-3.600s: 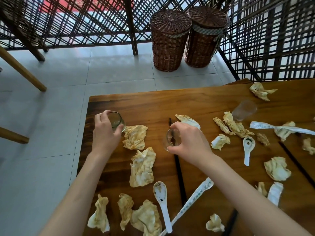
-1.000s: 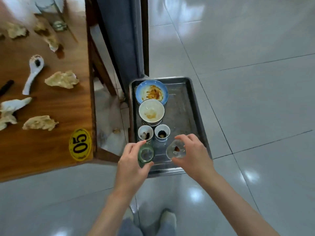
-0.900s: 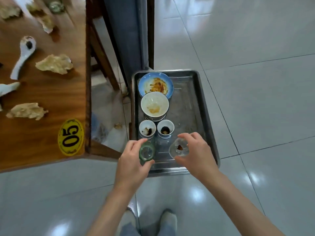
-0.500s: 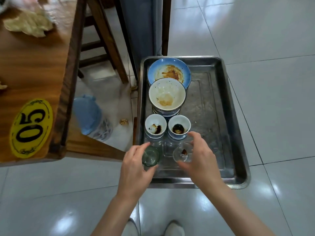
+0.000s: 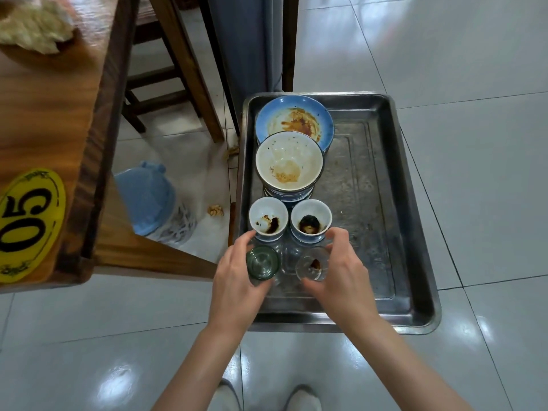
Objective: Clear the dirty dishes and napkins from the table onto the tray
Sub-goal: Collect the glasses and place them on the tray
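Note:
A steel tray (image 5: 382, 203) sits low on the floor side, right of the wooden table (image 5: 44, 120). My left hand (image 5: 237, 280) grips a greenish glass (image 5: 262, 262) over the tray's near left part. My right hand (image 5: 341, 271) holds a clear glass (image 5: 311, 264) with a dark residue beside it. Just behind them stand two stained small cups (image 5: 268, 218) (image 5: 310, 219), then a stack of white bowls (image 5: 289, 163) and a blue plate (image 5: 295, 121). A crumpled napkin (image 5: 32, 31) lies on the table's far part.
A yellow "05" tag (image 5: 26, 223) marks the table's corner. Under the table are a blue-lidded bin (image 5: 148, 197), a paper scrap (image 5: 216, 210) and chair legs (image 5: 189, 75). A grey post (image 5: 249, 40) rises behind the tray. Shiny tiled floor lies around; my shoes (image 5: 267, 396) show below.
I turned from the table to the tray carrying both glasses. Over the last second both hands have come lower and closer to the tray's near left part.

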Available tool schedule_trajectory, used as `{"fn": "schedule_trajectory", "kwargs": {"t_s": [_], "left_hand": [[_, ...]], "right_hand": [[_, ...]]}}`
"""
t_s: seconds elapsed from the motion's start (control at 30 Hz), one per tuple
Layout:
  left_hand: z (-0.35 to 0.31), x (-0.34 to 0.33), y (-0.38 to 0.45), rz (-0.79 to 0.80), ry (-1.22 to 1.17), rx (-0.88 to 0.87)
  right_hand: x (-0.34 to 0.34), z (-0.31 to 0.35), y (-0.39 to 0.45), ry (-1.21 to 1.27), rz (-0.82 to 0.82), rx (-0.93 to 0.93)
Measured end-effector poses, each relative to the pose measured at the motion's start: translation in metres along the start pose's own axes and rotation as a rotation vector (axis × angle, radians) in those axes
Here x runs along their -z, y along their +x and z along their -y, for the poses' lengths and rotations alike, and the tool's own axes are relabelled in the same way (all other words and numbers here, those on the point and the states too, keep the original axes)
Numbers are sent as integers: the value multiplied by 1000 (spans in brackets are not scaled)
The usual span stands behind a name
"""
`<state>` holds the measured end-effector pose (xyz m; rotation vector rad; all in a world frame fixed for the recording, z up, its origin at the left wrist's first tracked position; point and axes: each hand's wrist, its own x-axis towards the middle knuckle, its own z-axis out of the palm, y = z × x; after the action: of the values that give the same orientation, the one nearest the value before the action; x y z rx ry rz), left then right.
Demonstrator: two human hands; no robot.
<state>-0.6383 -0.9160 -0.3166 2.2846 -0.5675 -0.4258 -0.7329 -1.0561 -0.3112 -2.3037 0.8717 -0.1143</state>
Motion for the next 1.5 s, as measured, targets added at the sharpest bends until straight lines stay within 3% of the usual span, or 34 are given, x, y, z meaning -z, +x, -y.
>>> {"fn": "schedule_trajectory", "kwargs": {"t_s": [1.5], "left_hand": [[3, 0, 8, 55, 31, 28]], "right_hand": [[3, 3, 4, -117, 86, -64]]}}
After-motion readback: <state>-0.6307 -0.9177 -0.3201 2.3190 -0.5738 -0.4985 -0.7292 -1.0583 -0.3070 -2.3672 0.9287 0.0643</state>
